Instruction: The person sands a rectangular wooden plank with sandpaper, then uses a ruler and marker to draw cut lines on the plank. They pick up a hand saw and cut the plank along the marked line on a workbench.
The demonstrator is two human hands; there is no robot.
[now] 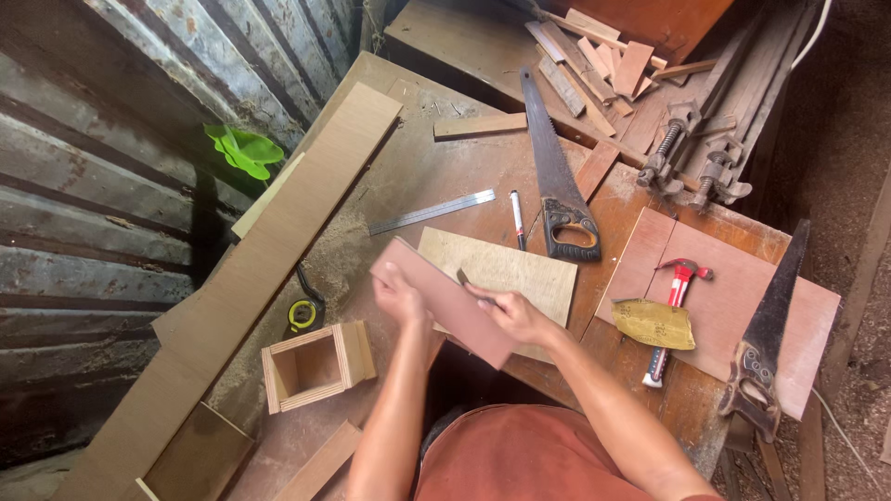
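Over the bench (445, 176), the left hand (399, 299) grips the upper end of a reddish board (445, 301), fingers curled around its edge. The right hand (510, 314) pinches a pencil (463, 277) against the board's face. The board hangs tilted above a pale plywood sheet (520, 269). A small open box (316, 365) sits left; a handsaw (557, 176) lies beyond.

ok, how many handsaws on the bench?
2. One handsaw lies mid-bench, its handle beside the marker. The other handsaw lies at the right edge on the reddish board, right of the hammer. The scrap pile could hide more.
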